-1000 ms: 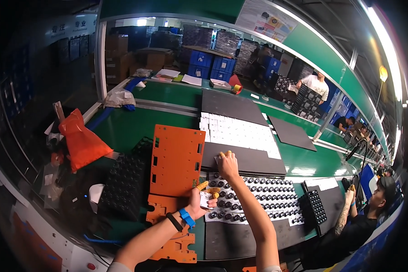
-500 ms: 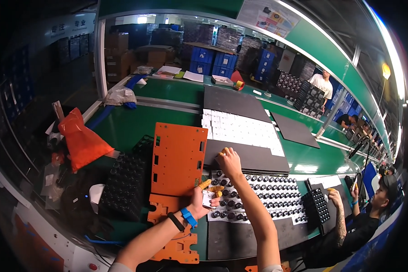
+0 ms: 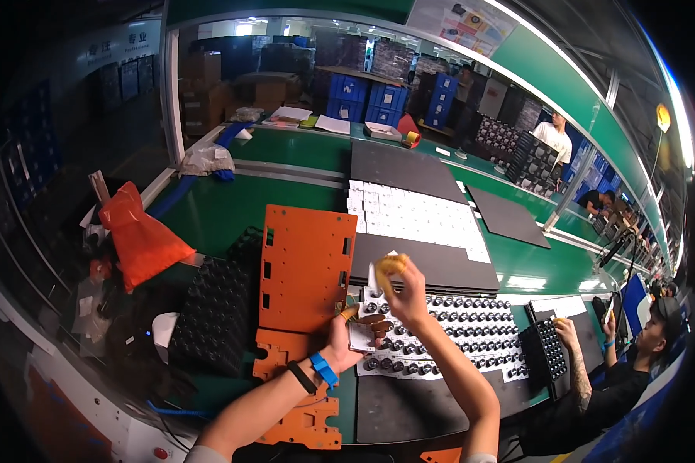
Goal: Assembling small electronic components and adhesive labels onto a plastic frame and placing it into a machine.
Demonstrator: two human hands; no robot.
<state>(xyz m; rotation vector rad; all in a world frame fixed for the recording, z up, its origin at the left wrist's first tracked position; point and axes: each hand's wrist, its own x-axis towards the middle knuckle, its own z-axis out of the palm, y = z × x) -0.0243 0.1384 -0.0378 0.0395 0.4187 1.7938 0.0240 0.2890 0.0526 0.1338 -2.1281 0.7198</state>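
My left hand (image 3: 346, 333), with yellow finger covers, a blue band and a black band at the wrist, is closed on a small white square plate (image 3: 361, 337) beside the orange panel's right edge. My right hand (image 3: 406, 287), also with yellow finger covers, is raised over the near edge of a black board (image 3: 432, 265) and pinches a thin white piece (image 3: 373, 276). Its fingers partly hide that piece. Just below and to the right lie rows of white plates bearing black round knobs (image 3: 448, 328). More flat white plates (image 3: 413, 216) cover the board beyond.
An upright orange panel (image 3: 305, 266) stands left of my hands above a notched orange base. Farther left are black trays (image 3: 212, 316) and an orange bag (image 3: 139, 239). A co-worker (image 3: 633, 355) at right handles a black tray (image 3: 544, 347). Another black board (image 3: 506, 216) lies at the far right.
My right hand has turned up and come slightly nearer and right; a white piece now shows in its fingers. My left hand stays by the orange panel, still holding its white plate.
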